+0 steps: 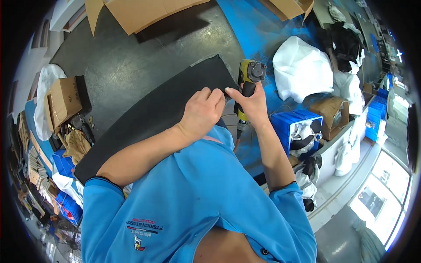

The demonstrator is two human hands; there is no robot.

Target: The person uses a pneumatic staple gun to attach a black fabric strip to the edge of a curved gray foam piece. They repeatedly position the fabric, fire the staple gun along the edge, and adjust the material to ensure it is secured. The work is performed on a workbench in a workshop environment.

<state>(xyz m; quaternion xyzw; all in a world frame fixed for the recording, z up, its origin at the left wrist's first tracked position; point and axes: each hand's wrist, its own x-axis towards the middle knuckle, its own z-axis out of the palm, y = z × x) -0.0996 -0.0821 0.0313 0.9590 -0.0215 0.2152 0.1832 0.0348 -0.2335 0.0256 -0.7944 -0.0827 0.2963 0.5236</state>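
The right hand (253,103) wraps around a yellow and black tool (247,90). The tool is just past the right end of a long black panel (153,109). It is long and thin, and it lies nearly straight away from the person, leaning a bit to the right. Its round grey head points away, and its thin end points back toward the person. The right thumb reaches left to the panel's edge.

The left hand (202,111) lies on the panel near that same end, fingers bent and close together. I cannot tell if it pinches the cloth, as the fingertips are hidden.

The panel is long from near left to far right. Its far corner makes a point, and its far side curves.

Past that side, a wide stretch of grey surface (127,65) reaches to a big cardboard box (149,15). Right of the tool, a strip of blue floor (258,41) leads to a white bundle (302,70). A blue crate (287,131) is nearer the person.
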